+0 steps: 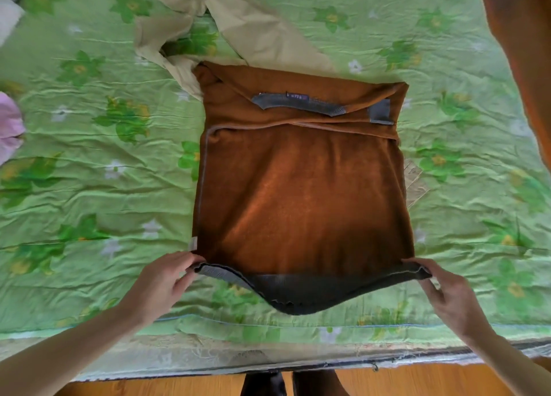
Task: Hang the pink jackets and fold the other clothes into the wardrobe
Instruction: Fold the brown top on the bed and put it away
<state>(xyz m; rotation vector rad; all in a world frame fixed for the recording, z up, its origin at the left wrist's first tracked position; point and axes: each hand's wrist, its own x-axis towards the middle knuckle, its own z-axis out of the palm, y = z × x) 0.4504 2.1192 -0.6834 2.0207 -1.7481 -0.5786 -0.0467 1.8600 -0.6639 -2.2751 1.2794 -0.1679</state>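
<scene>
Both forearms bare, no sleeves visible; hands, left (162, 282) and right (447, 294), bare, no rings or watch.

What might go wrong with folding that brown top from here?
The sleeves folded across the top of the brown top may slip loose when the left hand and right hand lift the hem. The beige garment lies partly under it and could drag along. The hem sags in the middle, so the fold may be uneven.

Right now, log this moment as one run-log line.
stage: folding | item: brown sweater flat on green bedspread | left hand: pinching hem corner | right hand: pinching hem corner | beige garment: behind
</scene>
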